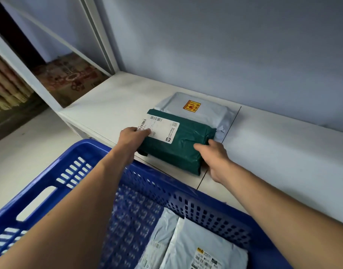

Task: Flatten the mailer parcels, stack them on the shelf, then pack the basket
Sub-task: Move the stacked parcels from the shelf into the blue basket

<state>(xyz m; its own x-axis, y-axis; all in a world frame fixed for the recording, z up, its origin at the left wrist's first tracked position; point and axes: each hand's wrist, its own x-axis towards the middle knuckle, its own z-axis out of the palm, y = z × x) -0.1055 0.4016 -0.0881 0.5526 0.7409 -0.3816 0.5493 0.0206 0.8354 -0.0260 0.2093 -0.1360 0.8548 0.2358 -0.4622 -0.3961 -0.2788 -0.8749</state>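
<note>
A dark green mailer parcel (183,144) with a white shipping label lies on the white shelf (112,105), resting on top of a pale grey mailer (207,111) that bears an orange sticker. My left hand (132,139) grips the green parcel's near left corner, fingers over the label. My right hand (213,158) holds its right end, fingers pressed on top. Below, the blue plastic basket (73,171) holds two pale grey mailers (201,247) at its bottom right.
A grey wall rises directly behind the shelf. The shelf's white upright post (100,35) stands at the back left. Patterned cardboard boxes (69,78) sit beyond the shelf's left end. A seam runs across the shelf board beside the parcels.
</note>
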